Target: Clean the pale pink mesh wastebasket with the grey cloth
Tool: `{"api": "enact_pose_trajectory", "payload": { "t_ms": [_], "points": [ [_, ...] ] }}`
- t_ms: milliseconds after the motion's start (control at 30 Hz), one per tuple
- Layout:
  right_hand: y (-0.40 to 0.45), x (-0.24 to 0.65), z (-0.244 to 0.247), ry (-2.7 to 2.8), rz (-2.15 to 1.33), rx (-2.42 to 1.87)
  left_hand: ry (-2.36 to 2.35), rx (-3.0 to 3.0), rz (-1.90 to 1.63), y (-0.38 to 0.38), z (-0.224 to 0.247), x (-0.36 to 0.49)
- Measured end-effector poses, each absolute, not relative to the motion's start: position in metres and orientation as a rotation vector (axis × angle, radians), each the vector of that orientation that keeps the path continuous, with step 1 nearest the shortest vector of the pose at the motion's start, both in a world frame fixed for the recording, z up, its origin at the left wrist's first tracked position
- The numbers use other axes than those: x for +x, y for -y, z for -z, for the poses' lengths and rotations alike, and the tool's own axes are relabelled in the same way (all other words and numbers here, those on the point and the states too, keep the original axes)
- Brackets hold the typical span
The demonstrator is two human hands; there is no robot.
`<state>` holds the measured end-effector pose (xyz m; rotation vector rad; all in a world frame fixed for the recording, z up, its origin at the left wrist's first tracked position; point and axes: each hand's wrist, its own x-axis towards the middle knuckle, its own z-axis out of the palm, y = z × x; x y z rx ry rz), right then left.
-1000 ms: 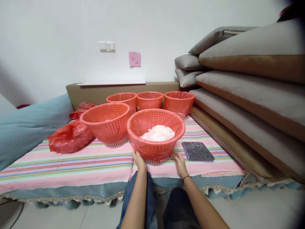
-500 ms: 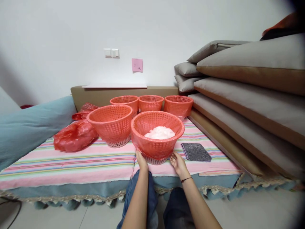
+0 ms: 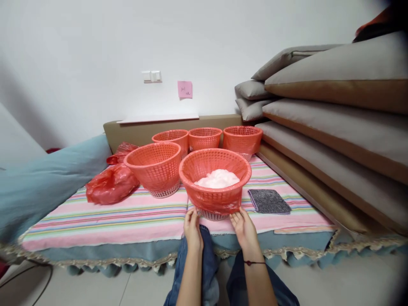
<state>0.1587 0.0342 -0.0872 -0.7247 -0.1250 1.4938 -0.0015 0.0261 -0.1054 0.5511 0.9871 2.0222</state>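
Note:
A perforated basket (image 3: pixel 213 216) stands upright near the front of the striped cloth. A thin red plastic bag (image 3: pixel 219 204) lines it and folds down over its outside. A soft white mass (image 3: pixel 218 179) lies inside. My left hand (image 3: pixel 193 233) is at the lower left of the basket, its fingers closed at the bag's hanging edge. At the lower right, my right hand (image 3: pixel 245 228) has its curled fingers at the same edge. The fingertips are partly hidden, so the grip shows only in part.
Close on the left stands another red-lined basket (image 3: pixel 156 168), with a crumpled red bag (image 3: pixel 111 185) beside it. Several lined baskets (image 3: pixel 205 138) line the back. A folded grey cloth (image 3: pixel 269 201) lies at the right, below stacked cushions (image 3: pixel 334 93).
My left hand has shifted from the basket's side to the front left of the bag's edge. My right hand has come up against the edge. The view has turned slightly left.

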Motion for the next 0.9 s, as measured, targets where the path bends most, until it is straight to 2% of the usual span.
{"api": "enact_pose_trajectory", "payload": {
  "t_ms": [300, 467, 633, 800, 900],
  "points": [
    [0.003, 0.151, 0.033, 0.260, -1.580, -0.442, -0.771, 0.216, -1.654, 0.005, 0.033, 0.015],
    [0.013, 0.154, 0.026, 0.562, -1.531, -0.500, -0.634, 0.270, -1.605, 0.004, 0.003, 0.022],
    [0.014, 0.152, 0.026, 0.539, -1.491, -0.462, -0.597, 0.199, -1.635, -0.001, -0.014, 0.021],
    [0.009, 0.153, 0.018, 0.575, -1.457, -0.418, -0.741, 0.477, -1.832, 0.001, -0.026, 0.005],
    [0.002, 0.162, 0.007, 0.798, -1.349, -0.573, -1.011, 0.942, -1.903, 0.001, -0.039, -0.012]
  ]
}}
